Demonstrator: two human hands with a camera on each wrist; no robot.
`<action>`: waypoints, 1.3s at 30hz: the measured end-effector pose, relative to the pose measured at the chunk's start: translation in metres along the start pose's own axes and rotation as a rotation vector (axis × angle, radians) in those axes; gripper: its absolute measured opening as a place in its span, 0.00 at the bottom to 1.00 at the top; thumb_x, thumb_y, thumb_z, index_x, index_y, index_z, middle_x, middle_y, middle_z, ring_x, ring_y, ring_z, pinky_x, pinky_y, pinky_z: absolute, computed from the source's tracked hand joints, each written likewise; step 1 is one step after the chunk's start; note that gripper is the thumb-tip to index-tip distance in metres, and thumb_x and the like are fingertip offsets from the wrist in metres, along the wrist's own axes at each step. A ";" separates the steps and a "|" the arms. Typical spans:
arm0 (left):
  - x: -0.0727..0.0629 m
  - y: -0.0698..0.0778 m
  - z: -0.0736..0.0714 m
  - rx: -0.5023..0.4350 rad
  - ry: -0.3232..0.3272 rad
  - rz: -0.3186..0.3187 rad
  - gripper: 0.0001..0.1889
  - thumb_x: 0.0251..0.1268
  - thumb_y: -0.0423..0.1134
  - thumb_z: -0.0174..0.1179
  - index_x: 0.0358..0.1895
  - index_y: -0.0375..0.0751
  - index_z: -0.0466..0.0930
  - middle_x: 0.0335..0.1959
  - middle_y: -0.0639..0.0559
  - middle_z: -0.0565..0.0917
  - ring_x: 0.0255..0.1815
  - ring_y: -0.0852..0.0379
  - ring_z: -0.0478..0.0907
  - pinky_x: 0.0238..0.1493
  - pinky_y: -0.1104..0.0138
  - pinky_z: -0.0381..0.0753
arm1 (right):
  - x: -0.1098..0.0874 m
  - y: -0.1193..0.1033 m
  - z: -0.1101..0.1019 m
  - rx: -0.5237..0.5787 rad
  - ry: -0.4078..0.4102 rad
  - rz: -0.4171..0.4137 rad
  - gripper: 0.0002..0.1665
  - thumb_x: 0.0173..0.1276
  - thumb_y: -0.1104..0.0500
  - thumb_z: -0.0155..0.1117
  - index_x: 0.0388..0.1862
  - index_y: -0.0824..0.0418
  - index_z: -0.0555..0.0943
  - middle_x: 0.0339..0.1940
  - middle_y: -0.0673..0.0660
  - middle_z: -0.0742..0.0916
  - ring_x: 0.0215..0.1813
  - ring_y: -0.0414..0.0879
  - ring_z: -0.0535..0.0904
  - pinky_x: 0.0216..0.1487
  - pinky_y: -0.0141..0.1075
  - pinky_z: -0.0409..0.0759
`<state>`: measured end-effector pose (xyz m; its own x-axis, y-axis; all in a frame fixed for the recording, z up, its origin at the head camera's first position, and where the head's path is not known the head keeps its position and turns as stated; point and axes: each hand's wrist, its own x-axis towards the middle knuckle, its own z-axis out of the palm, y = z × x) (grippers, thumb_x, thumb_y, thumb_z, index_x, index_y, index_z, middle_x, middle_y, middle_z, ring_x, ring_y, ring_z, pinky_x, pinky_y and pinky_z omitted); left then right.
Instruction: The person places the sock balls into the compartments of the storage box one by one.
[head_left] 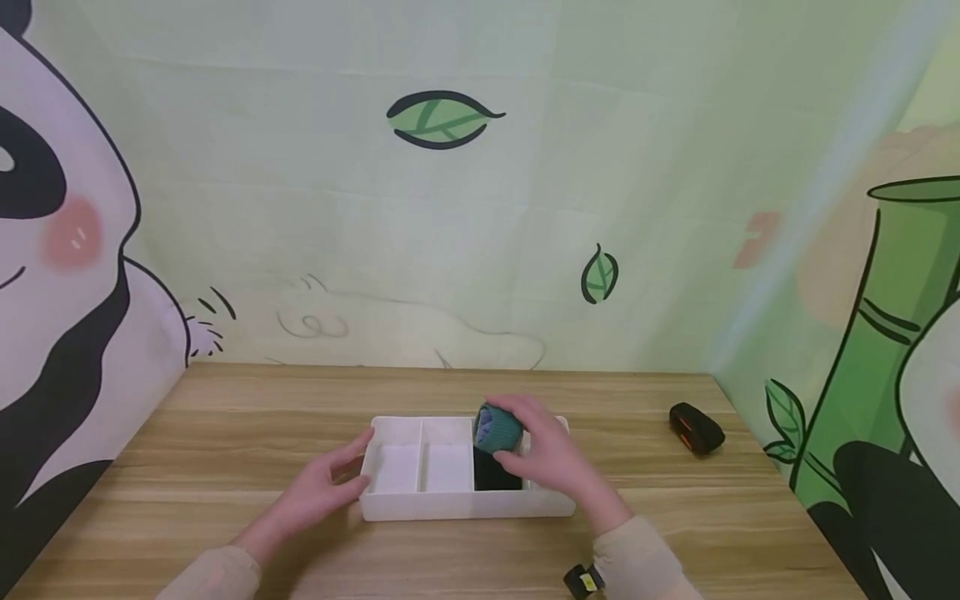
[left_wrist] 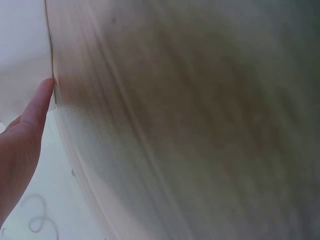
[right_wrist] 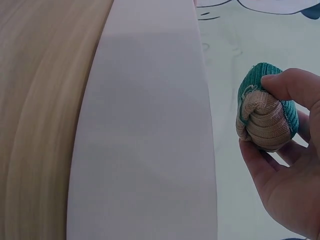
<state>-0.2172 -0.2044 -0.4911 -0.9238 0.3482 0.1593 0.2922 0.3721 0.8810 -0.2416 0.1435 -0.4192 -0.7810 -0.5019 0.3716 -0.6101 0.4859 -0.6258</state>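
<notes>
My right hand [head_left: 546, 446] pinches a teal rolled-up sock [head_left: 498, 428] between thumb and fingers, above a white divided box [head_left: 468, 505]. In the right wrist view the rolled sock [right_wrist: 265, 120] shows a beige ribbed fold at its end. Below it, a black item [head_left: 497, 472] lies in the compartment right of the middle; its kind cannot be made out. The two left compartments show bare white floors, while the right hand partly hides the rightmost one. At the box's left end, my left hand [head_left: 326, 482] touches the wall with extended fingers, as the left wrist view also shows.
A black object with orange trim [head_left: 697, 429] lies at the right of the wooden table [head_left: 270, 400]. A small black device with a yellow label [head_left: 583, 581] is beside the right sleeve. A printed cloth backdrop [head_left: 300, 208] rises behind the table.
</notes>
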 end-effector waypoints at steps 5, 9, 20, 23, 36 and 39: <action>0.000 0.000 0.001 -0.002 0.005 -0.004 0.35 0.69 0.33 0.61 0.76 0.33 0.58 0.74 0.34 0.61 0.67 0.33 0.68 0.66 0.42 0.65 | 0.003 -0.001 0.008 -0.025 -0.018 -0.029 0.39 0.56 0.67 0.75 0.68 0.59 0.72 0.64 0.60 0.76 0.61 0.54 0.74 0.59 0.48 0.78; 0.000 -0.001 0.000 0.003 0.009 -0.010 0.35 0.69 0.34 0.61 0.76 0.34 0.58 0.74 0.34 0.61 0.67 0.33 0.68 0.66 0.43 0.64 | 0.006 -0.001 0.014 -0.025 -0.035 -0.036 0.39 0.57 0.66 0.75 0.68 0.59 0.72 0.63 0.59 0.77 0.60 0.53 0.74 0.58 0.47 0.78; 0.000 0.000 0.000 0.012 0.008 0.003 0.35 0.69 0.35 0.62 0.75 0.33 0.58 0.73 0.33 0.61 0.67 0.33 0.68 0.66 0.43 0.65 | 0.012 -0.009 0.030 -0.024 -0.093 -0.090 0.39 0.56 0.65 0.75 0.67 0.59 0.73 0.63 0.59 0.77 0.60 0.52 0.73 0.59 0.46 0.77; 0.000 -0.001 0.000 0.007 0.006 0.007 0.35 0.69 0.36 0.62 0.75 0.32 0.57 0.73 0.32 0.61 0.67 0.32 0.68 0.66 0.43 0.65 | 0.015 -0.011 0.035 -0.038 -0.117 -0.091 0.39 0.56 0.65 0.75 0.68 0.58 0.72 0.63 0.58 0.77 0.60 0.51 0.73 0.60 0.46 0.76; 0.000 0.001 0.001 -0.014 0.013 0.006 0.35 0.68 0.34 0.62 0.75 0.31 0.58 0.73 0.31 0.61 0.67 0.32 0.68 0.66 0.44 0.65 | 0.024 -0.013 0.045 -0.064 -0.118 -0.077 0.38 0.57 0.64 0.75 0.67 0.57 0.73 0.61 0.57 0.79 0.58 0.50 0.75 0.58 0.43 0.77; 0.000 0.000 0.001 -0.001 0.017 0.000 0.35 0.68 0.35 0.62 0.75 0.32 0.58 0.72 0.31 0.62 0.66 0.32 0.68 0.65 0.44 0.66 | 0.026 -0.012 0.047 -0.073 -0.127 -0.066 0.38 0.57 0.64 0.75 0.67 0.57 0.73 0.61 0.57 0.79 0.57 0.49 0.76 0.57 0.42 0.77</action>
<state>-0.2170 -0.2032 -0.4911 -0.9280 0.3334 0.1667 0.2916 0.3710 0.8816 -0.2487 0.0909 -0.4338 -0.7183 -0.6190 0.3175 -0.6714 0.4972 -0.5495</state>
